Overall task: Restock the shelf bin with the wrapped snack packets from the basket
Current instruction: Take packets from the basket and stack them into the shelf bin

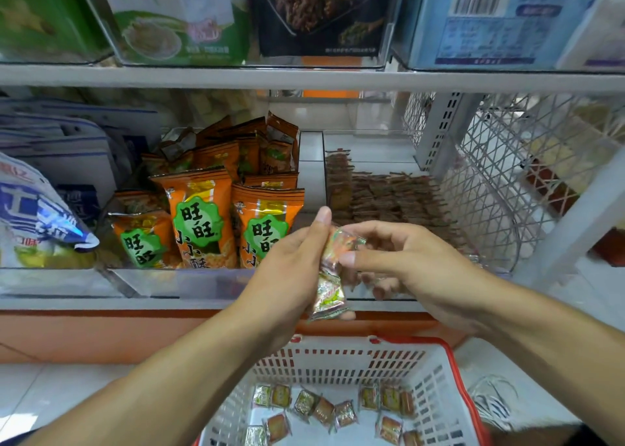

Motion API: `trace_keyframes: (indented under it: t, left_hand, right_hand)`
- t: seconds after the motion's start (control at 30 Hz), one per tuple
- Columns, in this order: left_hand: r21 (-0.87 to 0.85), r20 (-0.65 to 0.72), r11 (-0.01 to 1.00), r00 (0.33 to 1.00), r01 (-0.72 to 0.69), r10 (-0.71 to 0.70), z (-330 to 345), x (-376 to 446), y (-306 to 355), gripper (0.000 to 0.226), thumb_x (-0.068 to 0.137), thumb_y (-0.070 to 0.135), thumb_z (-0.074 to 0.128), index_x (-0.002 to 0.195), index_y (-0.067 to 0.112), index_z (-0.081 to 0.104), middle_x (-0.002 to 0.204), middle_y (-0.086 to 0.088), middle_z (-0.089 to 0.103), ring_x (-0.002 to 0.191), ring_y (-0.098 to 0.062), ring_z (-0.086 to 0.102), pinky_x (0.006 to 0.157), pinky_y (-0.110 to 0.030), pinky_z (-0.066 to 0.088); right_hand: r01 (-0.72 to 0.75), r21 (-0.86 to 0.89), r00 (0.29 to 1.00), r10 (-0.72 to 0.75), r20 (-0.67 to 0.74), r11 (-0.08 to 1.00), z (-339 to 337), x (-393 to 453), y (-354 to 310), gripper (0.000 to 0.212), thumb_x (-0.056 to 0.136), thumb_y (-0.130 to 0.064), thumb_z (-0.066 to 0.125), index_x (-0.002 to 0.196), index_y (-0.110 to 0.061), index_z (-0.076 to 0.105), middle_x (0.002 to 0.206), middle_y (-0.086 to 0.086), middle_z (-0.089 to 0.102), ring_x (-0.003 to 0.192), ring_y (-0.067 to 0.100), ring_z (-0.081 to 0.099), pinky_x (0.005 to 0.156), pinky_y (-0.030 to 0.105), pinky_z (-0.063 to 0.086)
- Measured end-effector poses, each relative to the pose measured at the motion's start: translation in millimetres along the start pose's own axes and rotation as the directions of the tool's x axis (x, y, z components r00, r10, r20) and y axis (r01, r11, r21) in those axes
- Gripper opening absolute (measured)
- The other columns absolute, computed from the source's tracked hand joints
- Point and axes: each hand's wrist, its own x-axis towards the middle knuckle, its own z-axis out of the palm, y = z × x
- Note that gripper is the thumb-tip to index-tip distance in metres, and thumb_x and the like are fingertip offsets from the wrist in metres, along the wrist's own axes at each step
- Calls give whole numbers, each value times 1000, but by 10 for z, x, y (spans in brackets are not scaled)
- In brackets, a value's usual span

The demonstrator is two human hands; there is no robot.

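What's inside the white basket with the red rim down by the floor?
Loose wrapped snack packets lie scattered flat on the bottom of the basket, about a dozen showing. Its near end runs off the picture, and the left forearm covers one corner, so any packets there can't be seen.

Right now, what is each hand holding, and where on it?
Both hands hold a small stack of wrapped snack packets in front of the shelf bin. The left hand grips its left side; the right hand pinches its upper right edge.
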Motion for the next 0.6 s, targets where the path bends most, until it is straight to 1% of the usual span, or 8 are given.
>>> trace_keyframes:
  t: [0.03, 0.1, 0.2, 0.3, 0.37, 0.47, 0.53, 0.6]
  left_hand:
    - [8, -3, 1000, 1000, -12, 12, 12, -6, 2, 64, 96, 72, 44, 112, 15, 70, 110, -26, 72, 106, -57, 61, 89, -80, 42]
    - [29, -13, 999, 999, -41, 42, 27, -4, -6, 66, 95, 72, 43, 112, 15, 70, 108, -20, 74, 107, -46, 67, 96, -72, 46]
    - [47, -37, 999, 999, -9, 10, 58, -3, -21, 66, 98, 72, 36, 111, 22, 76, 110, -8, 78, 112, -28, 70, 105, -57, 48]
    - [-85, -125, 993, 988, 83, -94, 52, -5, -7, 59, 100, 66, 39, 108, 22, 76, 108, -12, 78, 102, -36, 73, 81, -57, 61]
    - [-252, -130, 957, 975, 142, -179, 48, -31, 43, 56, 101, 59, 43, 109, 13, 73, 101, -15, 79, 90, -33, 77, 63, -44, 62]
    - [-421, -72, 887, 968, 191, -242, 55, -44, 87, 57, 101, 54, 44, 113, 4, 68, 99, -22, 77, 78, -32, 77, 58, -46, 62]
    - [-491, -70, 851, 965, 188, -254, 60, -28, 88, 55, 102, 51, 45, 114, 1, 66, 103, -25, 75, 80, -33, 74, 70, -51, 63]
    - [-531, -98, 831, 962, 166, -255, 58, -29, 92, 49, 103, 45, 48, 112, 1, 68, 112, -23, 73, 78, -30, 73, 65, -43, 63]
  right_hand:
    - [-15, -7, 1000, 16, 7, 1000, 9, -20, -5, 36, 77, -39, 85, 111, -34, 75, 85, -3, 68, 72, 5, 64, 61, 25, 49]
    - [-37, -54, 999, 37, -6, 998, 41, -52, -11, 36, 76, -42, 85, 109, -34, 75, 84, -5, 69, 74, 5, 67, 60, 23, 49]
    - [-28, -15, 997, 27, -75, 999, 65, -87, 11, 27, 81, -27, 82, 107, -29, 75, 93, -1, 76, 78, 10, 70, 62, 23, 51]
    - [89, 71, 982, -75, -174, 994, 24, -102, 21, 32, 83, -8, 79, 110, -24, 72, 99, -1, 78, 87, 16, 73, 69, 28, 57]
    - [286, -56, 926, -291, -243, 957, -8, -123, 20, 34, 80, -4, 81, 105, -25, 72, 99, -1, 77, 89, 15, 73, 73, 27, 57]
    - [481, -334, 812, -556, -178, 811, 14, -156, 59, 33, 75, 2, 81, 89, -28, 77, 100, -3, 73, 96, 14, 71, 82, 20, 53]
    - [462, -411, 832, -544, -107, 786, 53, -186, 134, 36, 77, 3, 79, 87, -32, 80, 107, -7, 69, 104, 16, 68, 89, 21, 51]
    - [402, -482, 879, -475, -34, 778, 70, -223, 198, 42, 84, 3, 71, 91, -37, 80, 116, -12, 65, 115, 12, 63, 95, 22, 49]
